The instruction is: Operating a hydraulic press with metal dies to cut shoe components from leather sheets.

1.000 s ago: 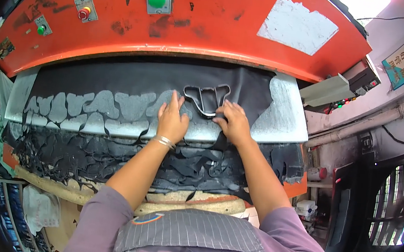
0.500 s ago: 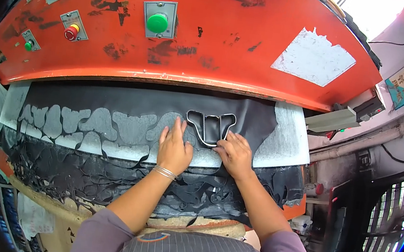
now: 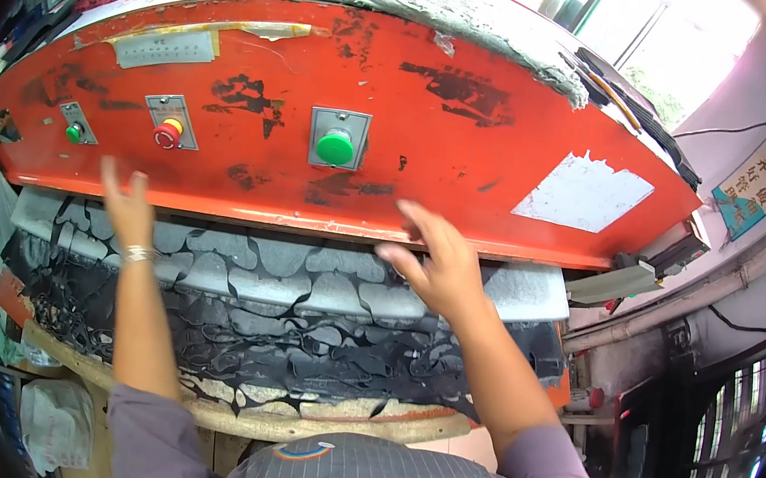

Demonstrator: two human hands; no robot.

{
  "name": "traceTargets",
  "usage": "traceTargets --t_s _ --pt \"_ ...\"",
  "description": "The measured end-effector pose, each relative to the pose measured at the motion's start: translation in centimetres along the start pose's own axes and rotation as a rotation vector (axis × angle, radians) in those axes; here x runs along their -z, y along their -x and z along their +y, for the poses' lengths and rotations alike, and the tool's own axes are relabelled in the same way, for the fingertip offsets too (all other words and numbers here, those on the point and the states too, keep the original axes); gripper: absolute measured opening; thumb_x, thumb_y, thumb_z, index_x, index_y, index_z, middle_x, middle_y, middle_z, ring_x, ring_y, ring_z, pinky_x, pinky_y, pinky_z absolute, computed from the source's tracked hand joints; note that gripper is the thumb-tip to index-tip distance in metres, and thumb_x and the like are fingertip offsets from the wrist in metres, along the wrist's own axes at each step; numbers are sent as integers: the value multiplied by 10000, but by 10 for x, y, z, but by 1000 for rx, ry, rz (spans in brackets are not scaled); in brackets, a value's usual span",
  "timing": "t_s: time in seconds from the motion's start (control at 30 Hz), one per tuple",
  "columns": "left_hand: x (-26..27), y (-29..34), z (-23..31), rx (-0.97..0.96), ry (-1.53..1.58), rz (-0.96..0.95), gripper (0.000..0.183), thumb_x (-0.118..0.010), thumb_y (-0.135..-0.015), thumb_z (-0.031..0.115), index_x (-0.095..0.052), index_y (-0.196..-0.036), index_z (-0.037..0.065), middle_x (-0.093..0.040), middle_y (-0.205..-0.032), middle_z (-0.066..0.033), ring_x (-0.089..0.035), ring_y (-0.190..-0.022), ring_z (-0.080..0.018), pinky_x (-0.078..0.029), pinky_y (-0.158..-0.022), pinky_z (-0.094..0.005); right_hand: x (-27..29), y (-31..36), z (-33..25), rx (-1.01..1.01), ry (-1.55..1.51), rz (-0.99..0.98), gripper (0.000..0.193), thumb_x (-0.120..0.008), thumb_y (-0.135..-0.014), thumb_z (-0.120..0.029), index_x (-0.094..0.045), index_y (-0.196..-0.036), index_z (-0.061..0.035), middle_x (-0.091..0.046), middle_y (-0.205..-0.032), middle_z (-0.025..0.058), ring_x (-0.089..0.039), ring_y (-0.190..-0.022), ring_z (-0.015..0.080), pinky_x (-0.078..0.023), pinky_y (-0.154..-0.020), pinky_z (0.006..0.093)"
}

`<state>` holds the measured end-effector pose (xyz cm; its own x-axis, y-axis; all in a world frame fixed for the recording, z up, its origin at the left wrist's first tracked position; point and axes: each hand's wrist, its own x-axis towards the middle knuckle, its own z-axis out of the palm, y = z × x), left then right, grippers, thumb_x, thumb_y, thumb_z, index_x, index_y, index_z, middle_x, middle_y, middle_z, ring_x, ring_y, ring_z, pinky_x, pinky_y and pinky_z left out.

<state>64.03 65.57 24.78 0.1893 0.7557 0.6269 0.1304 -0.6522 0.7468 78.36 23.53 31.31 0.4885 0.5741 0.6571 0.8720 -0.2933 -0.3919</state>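
My left hand [image 3: 129, 215] is raised in front of the lower edge of the orange machine head [image 3: 465, 178]. Its fingers are apart and slightly blurred, holding nothing, below a red stop button [image 3: 167, 135] and a small green button [image 3: 75, 133]. To the right, my right hand [image 3: 446, 267] hovers with spread fingers and nothing in them, below and right of a large green button [image 3: 335, 147]. Beneath the head lies a pale cutting board [image 3: 533, 294], with narrow black strips of cut sheet on it. The metal cutting die does not show now.
Tangled black offcuts [image 3: 303, 362] are heaped along the near side of the board. A padded tan edge [image 3: 361, 435] runs in front of me. A metal bracket [image 3: 619, 283] sticks out at the machine's right end. A white plastic bag [image 3: 55, 424] hangs at lower left.
Both hands have left the die and sheet; the left swung far left and up, the right rose slightly. The view tilted upward, and the machine head now covers the die and most of the black sheet.
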Motion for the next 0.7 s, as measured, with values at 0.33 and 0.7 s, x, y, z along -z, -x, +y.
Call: traceTargets --t_s 0.33,0.7 --pt "124 -37 5 65 228 -125 657 -532 -929 124 -214 -1493 21 -430 -1441 -171 -456 -1281 -234 -355 -1048 -343 -23 -15 -68 -40 -95 117 360 -675 -851 -352 -459 -959 -86 -612 -608 101 -630 -562 323 -466 -456 410" --pt "120 299 180 -247 48 -1153 263 -693 -785 300 -716 -926 79 -687 -887 -129 -631 -860 -307 -513 -779 -385 23 215 -91 -11 24 -709 554 -722 -725 -330 -553 -1162 -34 -589 -1018 136 -558 -1003 317 -481 -828 410"
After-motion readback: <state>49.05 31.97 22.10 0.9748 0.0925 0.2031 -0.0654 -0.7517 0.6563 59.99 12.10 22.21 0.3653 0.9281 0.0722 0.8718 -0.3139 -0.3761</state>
